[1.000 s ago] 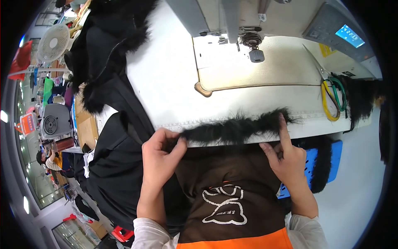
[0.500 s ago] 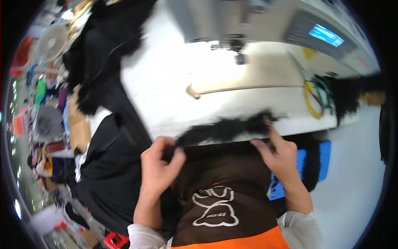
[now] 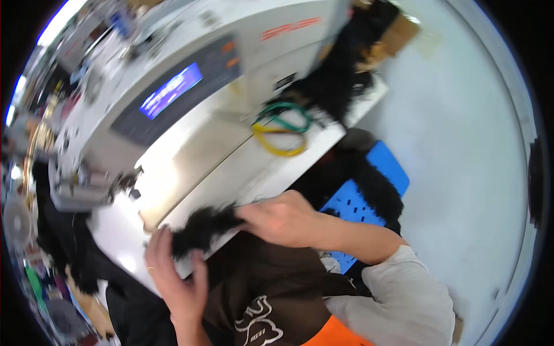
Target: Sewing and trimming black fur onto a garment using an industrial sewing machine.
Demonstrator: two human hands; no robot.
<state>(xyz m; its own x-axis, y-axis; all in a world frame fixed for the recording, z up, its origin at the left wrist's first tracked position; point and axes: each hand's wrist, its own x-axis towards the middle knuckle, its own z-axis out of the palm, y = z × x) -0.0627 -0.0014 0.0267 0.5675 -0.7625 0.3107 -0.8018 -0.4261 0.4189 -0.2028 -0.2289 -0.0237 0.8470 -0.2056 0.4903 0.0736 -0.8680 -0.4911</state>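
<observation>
A short strip of black fur (image 3: 202, 229) lies along the front edge of the white sewing table (image 3: 254, 187). My right hand (image 3: 283, 218) is closed on the strip's right end, its fingertips pinched together. At the strip's left end, my left hand (image 3: 180, 282) has its thumb and fingers spread, with fur and white tabletop showing between them. Beyond the strip stands a sewing machine (image 3: 277, 55) with a lit display (image 3: 171, 91). Its needle area (image 3: 124, 181) is blurred.
Yellow and green loop handles (image 3: 281, 138) rest on the table by the machine. More black fur (image 3: 329, 86) hangs at its far right end. A blue perforated seat (image 3: 349, 199) with a dark fur piece (image 3: 378, 193) is at my right. Black fabric (image 3: 63, 236) covers the left side.
My view has turned to the right, so the machine appears farther left. My right hand has closed on the strip's right end; my left hand's fingers have spread around its left end.
</observation>
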